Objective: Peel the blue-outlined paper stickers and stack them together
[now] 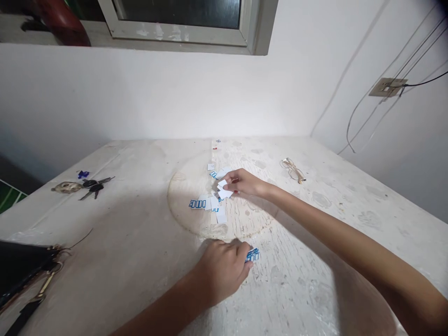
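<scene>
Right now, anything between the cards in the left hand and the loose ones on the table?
Nothing visible. The left hand holds the blue-marked cards nearer the camera than the loose cards; the right hand, holding white cards, is farther back, outside that gap.

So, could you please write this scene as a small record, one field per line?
Left hand: holds blue-marked cards
Right hand: pinches white cards
Loose cards: spread near the right hand, some overlapping
Table: pale, with a ring mark
Left side: keys; black object, partly cut off
Right side: eyeglasses
Behind: white wall, window
</scene>
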The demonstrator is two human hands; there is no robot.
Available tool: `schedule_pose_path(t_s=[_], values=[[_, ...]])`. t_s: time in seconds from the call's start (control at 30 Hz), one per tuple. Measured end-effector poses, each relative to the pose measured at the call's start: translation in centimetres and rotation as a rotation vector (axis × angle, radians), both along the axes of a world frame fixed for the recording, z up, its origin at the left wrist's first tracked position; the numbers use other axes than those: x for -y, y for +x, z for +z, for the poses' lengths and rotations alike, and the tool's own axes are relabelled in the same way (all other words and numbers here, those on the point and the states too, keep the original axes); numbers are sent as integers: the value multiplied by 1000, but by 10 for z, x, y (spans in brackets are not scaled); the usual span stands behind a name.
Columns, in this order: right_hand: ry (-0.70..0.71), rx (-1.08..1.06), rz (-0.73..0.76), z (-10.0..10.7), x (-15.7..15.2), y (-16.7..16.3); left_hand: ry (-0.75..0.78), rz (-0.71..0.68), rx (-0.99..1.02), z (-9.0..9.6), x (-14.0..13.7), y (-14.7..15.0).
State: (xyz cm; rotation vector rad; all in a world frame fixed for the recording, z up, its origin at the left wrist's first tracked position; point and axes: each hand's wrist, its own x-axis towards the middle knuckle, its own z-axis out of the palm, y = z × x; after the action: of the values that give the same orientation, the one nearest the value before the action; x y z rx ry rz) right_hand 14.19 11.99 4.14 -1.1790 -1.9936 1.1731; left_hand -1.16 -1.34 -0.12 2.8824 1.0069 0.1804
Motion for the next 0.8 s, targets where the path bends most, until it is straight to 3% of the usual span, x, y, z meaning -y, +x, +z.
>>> schedule_pose_path(t_s=[0.17, 0.3, 0.37, 0.43, 0.57, 0.73, 0.8], values=[[-203, -306, -75, 9, 54, 22, -59, 65, 17, 0, -3, -1], [-343, -601, -154, -5, 98, 25, -127, 102, 153, -3, -5, -1], [-353, -644, -170, -14, 111, 24, -222, 146, 239, -2, -6, -1], [-324, -634, -191, -20, 118, 25, -410, 205, 354, 1, -8, -2], [-153, -612, -234, -20, 123, 30, -835, 261, 632, 15, -18, -5], [381, -481, -251, -13, 127, 37, -1058, 308, 821, 29, -28, -9], [479, -437, -208, -11, 129, 38, -1205, 319, 896, 30, -26, -8]])
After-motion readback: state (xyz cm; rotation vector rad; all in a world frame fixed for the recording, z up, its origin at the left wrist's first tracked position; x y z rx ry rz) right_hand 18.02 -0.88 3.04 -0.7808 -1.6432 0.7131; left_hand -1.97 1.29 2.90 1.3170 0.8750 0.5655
